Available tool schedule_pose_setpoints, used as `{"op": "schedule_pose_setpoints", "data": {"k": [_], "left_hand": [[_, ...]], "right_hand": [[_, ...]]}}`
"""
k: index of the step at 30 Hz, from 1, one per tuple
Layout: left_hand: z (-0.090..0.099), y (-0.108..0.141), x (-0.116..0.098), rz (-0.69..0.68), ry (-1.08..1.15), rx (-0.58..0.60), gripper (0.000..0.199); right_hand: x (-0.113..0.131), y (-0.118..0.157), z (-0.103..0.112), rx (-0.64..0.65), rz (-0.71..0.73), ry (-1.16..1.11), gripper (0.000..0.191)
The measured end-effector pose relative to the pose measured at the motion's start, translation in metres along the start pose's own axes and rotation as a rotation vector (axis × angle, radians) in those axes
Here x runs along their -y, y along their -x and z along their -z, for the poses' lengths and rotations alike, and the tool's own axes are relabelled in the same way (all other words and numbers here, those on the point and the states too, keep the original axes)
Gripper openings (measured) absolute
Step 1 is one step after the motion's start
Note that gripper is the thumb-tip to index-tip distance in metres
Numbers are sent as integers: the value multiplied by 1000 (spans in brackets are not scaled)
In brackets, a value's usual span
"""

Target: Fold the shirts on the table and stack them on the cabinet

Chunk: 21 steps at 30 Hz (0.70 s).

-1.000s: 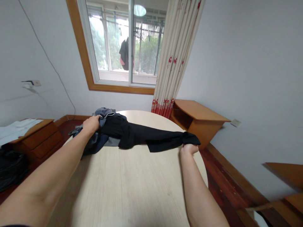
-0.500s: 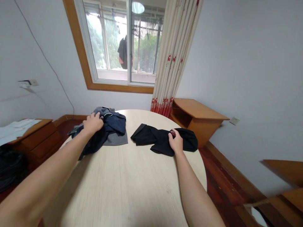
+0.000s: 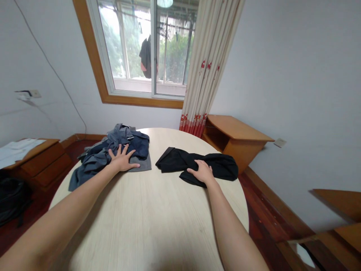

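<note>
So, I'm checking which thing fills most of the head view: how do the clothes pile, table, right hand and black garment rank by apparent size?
Table
Clothes pile
Black garment
Right hand, clearly smallest

Home-like room: patterned curtain [image 3: 210, 67], wooden cabinet [image 3: 237, 139], round table [image 3: 158, 218].

And here's the table [image 3: 158, 210], matt and smooth with pale wood grain, running down the lower middle. Upper left of it, the pile [image 3: 98, 154] is soft, wrinkled cloth; right of centre, the black garment [image 3: 175, 160] shows as matt fabric.
</note>
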<state>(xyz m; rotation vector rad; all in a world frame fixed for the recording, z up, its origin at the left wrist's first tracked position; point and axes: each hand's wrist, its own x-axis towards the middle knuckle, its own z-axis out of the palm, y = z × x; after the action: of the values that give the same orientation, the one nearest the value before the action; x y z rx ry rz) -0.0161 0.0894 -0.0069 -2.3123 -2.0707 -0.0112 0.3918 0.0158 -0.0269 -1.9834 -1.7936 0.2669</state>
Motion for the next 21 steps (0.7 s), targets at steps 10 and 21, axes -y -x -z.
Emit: {"op": "schedule_pose_setpoints", "data": {"k": [10, 21], "left_hand": [[6, 21, 9, -96, -49, 104, 90], [6, 72, -50, -110, 69, -21, 62]], "right_hand": [[0, -2, 1, -7, -25, 51, 47], [18, 3, 13, 47, 33, 150, 21]]}}
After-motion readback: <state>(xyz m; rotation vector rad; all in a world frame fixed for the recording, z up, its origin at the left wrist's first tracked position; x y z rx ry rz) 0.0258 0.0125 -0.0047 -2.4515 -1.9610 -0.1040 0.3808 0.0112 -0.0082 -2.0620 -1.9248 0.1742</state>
